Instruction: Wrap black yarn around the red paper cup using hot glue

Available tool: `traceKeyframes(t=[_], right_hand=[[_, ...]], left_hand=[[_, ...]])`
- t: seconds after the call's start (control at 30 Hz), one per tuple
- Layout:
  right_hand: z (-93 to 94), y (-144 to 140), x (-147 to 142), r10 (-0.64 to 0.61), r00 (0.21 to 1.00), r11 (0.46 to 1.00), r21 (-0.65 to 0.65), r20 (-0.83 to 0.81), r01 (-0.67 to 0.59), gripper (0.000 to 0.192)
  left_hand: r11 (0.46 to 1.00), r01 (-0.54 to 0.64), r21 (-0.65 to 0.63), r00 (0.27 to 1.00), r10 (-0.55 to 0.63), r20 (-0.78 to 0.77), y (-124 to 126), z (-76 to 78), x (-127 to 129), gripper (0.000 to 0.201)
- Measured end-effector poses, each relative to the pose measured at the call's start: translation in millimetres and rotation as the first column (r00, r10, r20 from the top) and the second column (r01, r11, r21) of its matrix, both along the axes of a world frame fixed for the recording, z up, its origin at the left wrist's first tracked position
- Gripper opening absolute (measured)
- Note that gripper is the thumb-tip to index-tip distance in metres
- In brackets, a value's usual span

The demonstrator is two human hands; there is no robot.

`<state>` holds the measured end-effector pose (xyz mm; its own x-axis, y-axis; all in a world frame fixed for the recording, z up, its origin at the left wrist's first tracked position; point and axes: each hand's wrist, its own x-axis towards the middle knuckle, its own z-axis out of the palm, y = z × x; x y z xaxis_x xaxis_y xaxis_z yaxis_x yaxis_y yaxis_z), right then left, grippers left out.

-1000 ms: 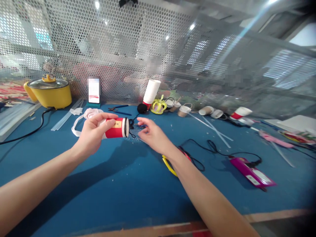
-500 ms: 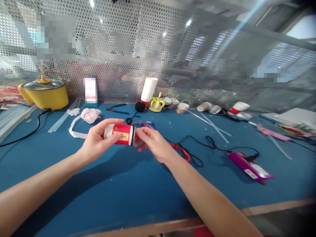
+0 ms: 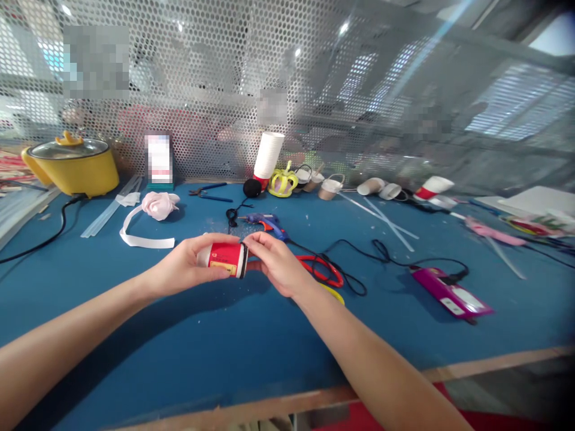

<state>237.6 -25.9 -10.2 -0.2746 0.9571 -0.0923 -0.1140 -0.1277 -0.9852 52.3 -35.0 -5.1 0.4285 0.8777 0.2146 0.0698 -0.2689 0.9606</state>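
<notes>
A red-and-white paper cup (image 3: 227, 256) with a yellow label lies sideways in my left hand (image 3: 186, 260), whose thumb and fingers wrap around it. Black cord (image 3: 244, 261) rings the cup's right end. Against that end my right hand (image 3: 276, 260) is closed, its thumb and forefinger pinching at the cord's upper edge; its other fingers are partly hidden behind. Just beyond the hands rests a blue hot glue gun (image 3: 265, 222). Near its tip is a small tangle of black cord (image 3: 232, 216), close to a black ball of yarn (image 3: 252, 188).
A white ribbon rose (image 3: 160, 205), pliers (image 3: 211, 193), a phone (image 3: 159, 158) and a yellow electric pot (image 3: 85, 170) stand left. Stacked paper cups (image 3: 269, 155) and a yellow crown-like piece (image 3: 283, 181) are behind. Right lie glue sticks (image 3: 390, 227) and a purple power strip (image 3: 451, 293).
Both hands and the cup have come slightly lower and nearer. My right fingers have moved up to the top edge of the black band. The view has shifted a little.
</notes>
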Motion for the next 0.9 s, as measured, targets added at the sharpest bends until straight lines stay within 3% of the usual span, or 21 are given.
traceKeyframes(t=[0.2,0.6,0.7,0.77,0.8,0.83,0.9], right_hand=[[-3.9,0,-1,0.029,0.996,0.996,0.078,0.082,-0.036,0.029],[22.6,10,-26,0.154,0.967,0.944,0.260,0.201,-0.204,0.048],[23.3,28,-24,0.073,0.938,0.951,0.261,0.340,-0.168,0.046],[25.2,46,-10,-0.110,0.842,0.948,0.309,0.528,-0.070,0.041],[26.5,56,-1,-0.242,0.738,0.934,0.358,0.630,0.000,0.038],[27.5,65,11,-0.363,0.579,0.913,0.404,0.730,0.063,0.035],[26.9,82,35,-0.443,0.444,0.892,0.431,0.779,0.135,0.029]], left_hand=[[0.986,0.007,-0.166,0.985,0.021,0.169,0,-1.1,1,0.028],[0.980,0.022,-0.200,0.996,-0.003,0.095,0,-5.8,3,0.028],[0.977,-0.019,-0.214,0.998,0.032,0.058,-1,-4.2,3,0.028],[0.978,-0.060,-0.202,0.998,0.063,0.007,0,-4.0,3,0.031],[0.981,-0.086,-0.176,0.996,0.083,-0.024,0,-4.6,2,0.031],[0.984,-0.112,-0.141,0.993,0.105,-0.058,1,-5.7,2,0.032],[0.985,-0.163,-0.057,0.980,0.155,-0.124,3,-9.3,1,0.033]])
